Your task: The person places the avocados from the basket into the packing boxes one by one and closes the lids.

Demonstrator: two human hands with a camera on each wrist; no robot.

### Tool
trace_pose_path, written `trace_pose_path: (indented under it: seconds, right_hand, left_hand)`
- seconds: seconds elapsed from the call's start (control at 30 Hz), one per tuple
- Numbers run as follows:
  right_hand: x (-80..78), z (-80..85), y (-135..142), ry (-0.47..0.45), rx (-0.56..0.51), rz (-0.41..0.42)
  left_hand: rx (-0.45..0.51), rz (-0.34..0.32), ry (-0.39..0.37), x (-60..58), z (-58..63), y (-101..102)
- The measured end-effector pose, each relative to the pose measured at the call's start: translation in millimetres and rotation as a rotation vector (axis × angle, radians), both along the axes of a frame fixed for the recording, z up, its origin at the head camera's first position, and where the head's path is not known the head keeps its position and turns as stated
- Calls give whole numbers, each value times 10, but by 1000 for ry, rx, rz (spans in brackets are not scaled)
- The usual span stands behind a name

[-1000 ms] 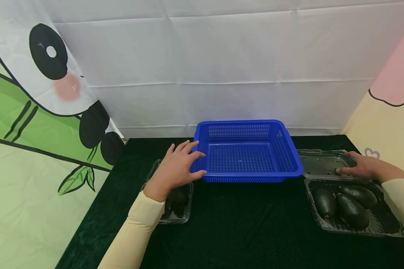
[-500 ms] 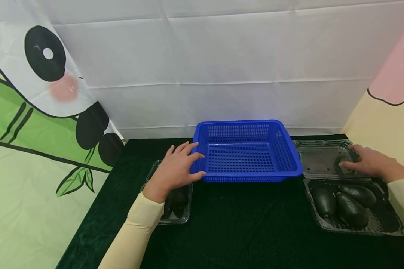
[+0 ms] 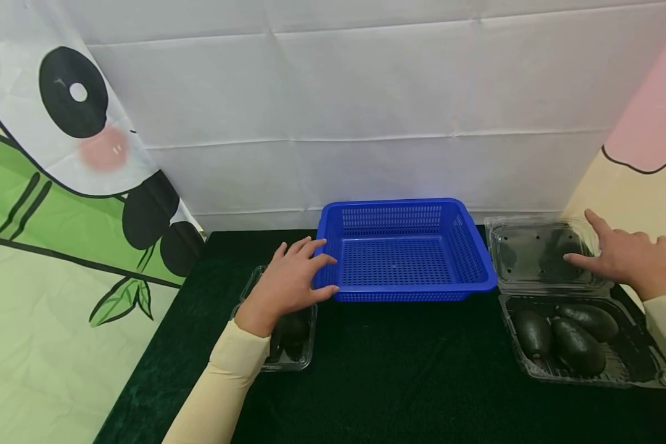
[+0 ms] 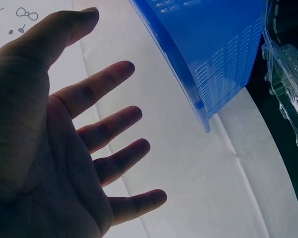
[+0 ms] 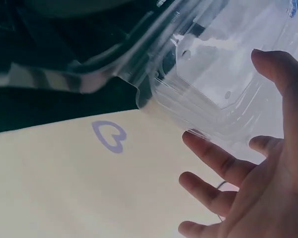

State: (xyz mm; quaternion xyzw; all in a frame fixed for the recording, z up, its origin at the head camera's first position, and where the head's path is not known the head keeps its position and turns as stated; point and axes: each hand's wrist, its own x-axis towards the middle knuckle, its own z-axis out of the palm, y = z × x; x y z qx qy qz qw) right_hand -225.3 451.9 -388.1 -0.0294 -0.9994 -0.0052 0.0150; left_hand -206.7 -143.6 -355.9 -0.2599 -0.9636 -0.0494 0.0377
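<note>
In the head view, my left hand (image 3: 285,280) hovers with spread fingers between a blue plastic basket (image 3: 413,288) and a clear plastic box (image 3: 305,365) holding dark fruit, partly hidden under the wrist. It holds nothing; the left wrist view shows its palm and separate fingers. At the right, my right hand (image 3: 629,253) has its fingers splayed beside the tilted clear lid (image 3: 533,253) of a second clear box (image 3: 577,383). In the right wrist view a fingertip meets the lid's edge; whether it presses there I cannot tell. Three avocados (image 3: 579,346) lie in that box.
Dark green cloth (image 3: 411,382) covers the table. A white sheet (image 3: 366,92) hangs behind, with a printed panda panel (image 3: 50,246) at the left and a cream and pink panel (image 3: 644,191) at the right. The basket stands against the back sheet.
My right hand has moved up and slightly right, its fingers spreading. The right box's lid has tilted up from lying back flat. My left hand has stayed almost in place.
</note>
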Motion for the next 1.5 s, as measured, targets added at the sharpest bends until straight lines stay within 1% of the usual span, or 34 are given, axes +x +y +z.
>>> trace_pose_path:
  seconds: [0.1,0.17,0.4,0.53,0.77,0.87,0.97,1.1,1.2,1.23,1.37,1.47,1.5]
  right_hand:
    - [13,57,-18,4,26,-8]
    - [21,91,-26,10,24,-12]
    - [46,163,-57,65,-28,-29]
    - [57,188,-66,86,-39,-24]
    - [82,189,-67,115,-45,5]
    - [94,174,-61,143,-46,13]
    - [145,159,-59,187,-61,10]
    - [259,151,-74,245,-98,-19]
    - [330,107,-42,310,-150,-27]
    - [344,66,-6,338,-169,-23]
    - [343,-234,272,453,-270,4]
    - [354,-402,465,529,-308,8]
    - [369,-422,497,550,-317,-2]
  left_hand:
    - [3,-4,3,0,-5,-5]
    - [3,-6,4,0,-10,-6]
    - [8,-10,5,0,-26,-15]
    - [8,-7,8,-8,-33,-23]
    - [13,5,-1,-7,-33,-43]
    - [14,11,-2,0,-34,-45]
    - [13,18,-3,6,-37,-44]
    - [11,24,-4,16,-37,-43]
    - [12,27,-2,26,-32,-37]
    - [14,27,1,29,-30,-34]
    - [21,22,6,41,-27,-25]
    - [31,16,4,49,-27,-16]
    - [34,15,2,50,-26,-12]
